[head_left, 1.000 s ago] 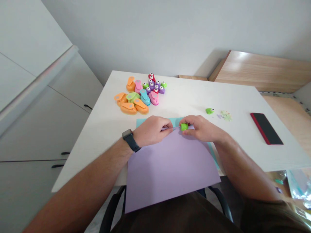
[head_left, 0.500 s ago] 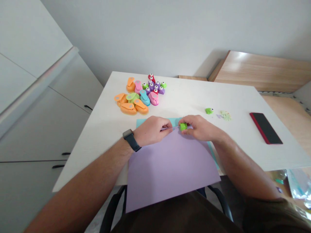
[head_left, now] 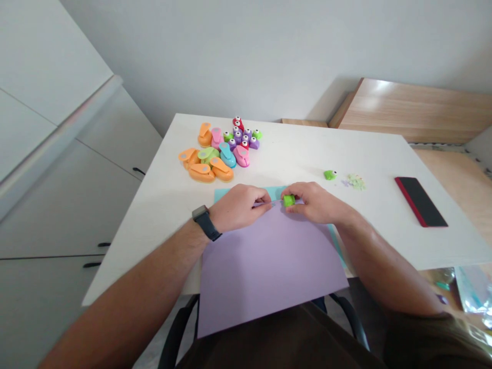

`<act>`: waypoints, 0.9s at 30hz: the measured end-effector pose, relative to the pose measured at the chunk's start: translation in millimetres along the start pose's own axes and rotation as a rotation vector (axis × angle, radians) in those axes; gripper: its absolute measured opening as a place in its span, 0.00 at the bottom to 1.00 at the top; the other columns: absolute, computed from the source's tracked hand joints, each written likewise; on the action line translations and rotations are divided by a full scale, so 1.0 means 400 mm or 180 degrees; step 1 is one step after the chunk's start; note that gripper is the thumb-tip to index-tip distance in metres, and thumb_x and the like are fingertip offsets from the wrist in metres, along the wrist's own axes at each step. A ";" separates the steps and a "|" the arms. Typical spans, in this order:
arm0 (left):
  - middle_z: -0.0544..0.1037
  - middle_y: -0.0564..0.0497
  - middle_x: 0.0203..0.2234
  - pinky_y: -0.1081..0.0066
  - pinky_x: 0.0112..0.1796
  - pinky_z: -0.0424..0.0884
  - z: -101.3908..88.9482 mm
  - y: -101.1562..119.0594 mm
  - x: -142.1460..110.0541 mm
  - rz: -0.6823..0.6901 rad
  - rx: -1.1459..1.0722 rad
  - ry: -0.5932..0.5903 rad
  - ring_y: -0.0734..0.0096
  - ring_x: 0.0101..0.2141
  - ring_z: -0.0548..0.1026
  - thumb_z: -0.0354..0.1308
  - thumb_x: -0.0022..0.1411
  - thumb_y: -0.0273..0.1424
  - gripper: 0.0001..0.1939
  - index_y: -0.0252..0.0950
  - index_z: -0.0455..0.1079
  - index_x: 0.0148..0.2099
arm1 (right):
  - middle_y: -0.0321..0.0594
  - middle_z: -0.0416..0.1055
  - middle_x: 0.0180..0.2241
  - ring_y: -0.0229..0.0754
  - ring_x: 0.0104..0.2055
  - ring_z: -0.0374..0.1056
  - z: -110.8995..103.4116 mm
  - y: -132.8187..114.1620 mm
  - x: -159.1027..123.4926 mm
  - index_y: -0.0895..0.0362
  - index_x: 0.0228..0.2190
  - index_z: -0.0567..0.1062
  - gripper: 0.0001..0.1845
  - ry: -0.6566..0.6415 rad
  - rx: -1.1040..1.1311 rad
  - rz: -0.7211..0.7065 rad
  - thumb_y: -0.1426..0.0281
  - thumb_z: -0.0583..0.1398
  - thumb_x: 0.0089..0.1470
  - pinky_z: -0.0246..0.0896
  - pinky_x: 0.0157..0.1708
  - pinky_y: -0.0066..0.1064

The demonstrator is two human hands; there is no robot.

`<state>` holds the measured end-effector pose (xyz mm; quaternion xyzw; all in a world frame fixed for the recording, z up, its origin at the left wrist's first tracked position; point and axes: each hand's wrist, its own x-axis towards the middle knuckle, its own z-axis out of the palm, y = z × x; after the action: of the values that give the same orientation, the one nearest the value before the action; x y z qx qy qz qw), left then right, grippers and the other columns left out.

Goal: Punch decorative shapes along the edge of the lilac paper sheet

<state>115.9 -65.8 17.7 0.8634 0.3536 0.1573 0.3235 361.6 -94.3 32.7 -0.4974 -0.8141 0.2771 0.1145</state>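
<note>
A large purple sheet of paper (head_left: pixel 269 266) lies over a light-blue sheet (head_left: pixel 223 193) and hangs past the table's near edge. My left hand (head_left: pixel 246 205) pinches the purple paper by its far edge, thumb on top. In my right hand (head_left: pixel 311 201) is a small green craft punch (head_left: pixel 289 200), gripped between thumb and fingers at that same edge. Small punched marks show in the paper between the two hands. Another green craft punch (head_left: pixel 330 175) sits beyond my right hand, beside a little heap of paper bits (head_left: pixel 355 182).
Orange, pink, blue and green lever punches (head_left: pixel 221 168) cluster at the table's back left, with several small purple, red and green punches (head_left: pixel 246 136) behind them. A dark phone-like slab with a red edge (head_left: pixel 422 202) lies at the right. White cabinets (head_left: pixel 73 205) stand left.
The view has shifted very slightly. Both hands keep their places on the paper and the green craft punch, with no clear movement.
</note>
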 end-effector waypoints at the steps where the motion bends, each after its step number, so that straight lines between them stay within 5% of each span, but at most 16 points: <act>1: 0.84 0.50 0.34 0.71 0.38 0.71 0.000 0.000 0.000 -0.0011 -0.0020 -0.0005 0.66 0.37 0.81 0.59 0.66 0.36 0.10 0.37 0.79 0.39 | 0.39 0.77 0.36 0.42 0.37 0.69 -0.001 0.000 0.000 0.56 0.39 0.80 0.10 0.0004 0.0003 -0.0010 0.70 0.65 0.53 0.58 0.39 0.31; 5: 0.84 0.48 0.38 0.69 0.40 0.73 -0.001 -0.002 -0.003 -0.0019 -0.0107 0.0033 0.65 0.38 0.81 0.62 0.65 0.39 0.12 0.37 0.78 0.44 | 0.41 0.77 0.37 0.43 0.38 0.69 -0.003 -0.008 -0.001 0.57 0.39 0.80 0.10 -0.0031 -0.0072 -0.0031 0.69 0.64 0.54 0.59 0.40 0.32; 12: 0.81 0.41 0.47 0.59 0.48 0.72 0.029 0.027 0.019 0.0147 0.0240 0.0416 0.52 0.48 0.78 0.70 0.55 0.50 0.33 0.34 0.71 0.56 | 0.42 0.78 0.38 0.45 0.38 0.70 0.000 -0.014 -0.003 0.56 0.41 0.80 0.11 0.0009 -0.0192 -0.0087 0.71 0.64 0.53 0.60 0.40 0.33; 16: 0.82 0.44 0.42 0.62 0.45 0.71 0.061 0.053 0.044 0.0283 0.0171 0.0242 0.55 0.44 0.79 0.69 0.58 0.46 0.24 0.36 0.73 0.49 | 0.44 0.79 0.41 0.46 0.41 0.72 0.001 -0.017 -0.004 0.57 0.43 0.80 0.15 0.0059 -0.0094 -0.0173 0.73 0.63 0.52 0.61 0.43 0.34; 27: 0.81 0.45 0.39 0.63 0.43 0.70 0.075 0.047 0.063 0.0358 0.0246 0.0127 0.56 0.42 0.79 0.67 0.61 0.43 0.19 0.36 0.72 0.47 | 0.44 0.79 0.40 0.48 0.41 0.72 0.007 -0.009 -0.001 0.57 0.40 0.78 0.11 0.0025 -0.0342 -0.0164 0.72 0.63 0.52 0.60 0.41 0.34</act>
<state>158.3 -71.5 9.1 0.8904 0.3168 0.1787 0.2735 357.8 -97.0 32.4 -0.4827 -0.8399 0.2280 0.0980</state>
